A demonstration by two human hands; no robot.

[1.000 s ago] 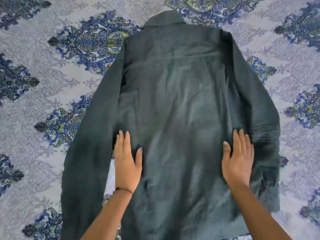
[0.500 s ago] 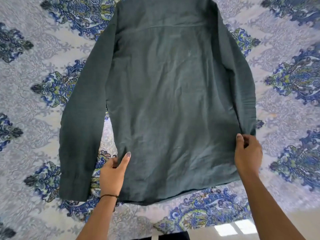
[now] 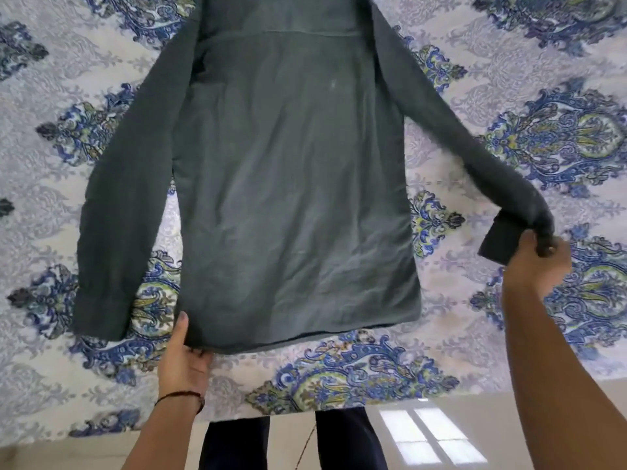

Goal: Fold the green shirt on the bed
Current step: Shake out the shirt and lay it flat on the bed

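The dark green shirt lies back up on the patterned bedsheet, its collar cut off by the top of the view. Its left sleeve lies flat beside the body. The right sleeve is stretched out to the right and lifted at the cuff. My right hand grips that sleeve near the cuff. My left hand pinches the shirt's lower left hem corner, thumb on top.
The bed's near edge runs along the bottom, with a shiny pale floor below it. My dark trouser legs stand against the bed edge. Patterned sheet lies bare on both sides of the shirt.
My hands left the shirt's back. The right hand took the right sleeve and pulled it out to the right. The left hand slid down to the hem corner. The view tilted toward the bed edge.
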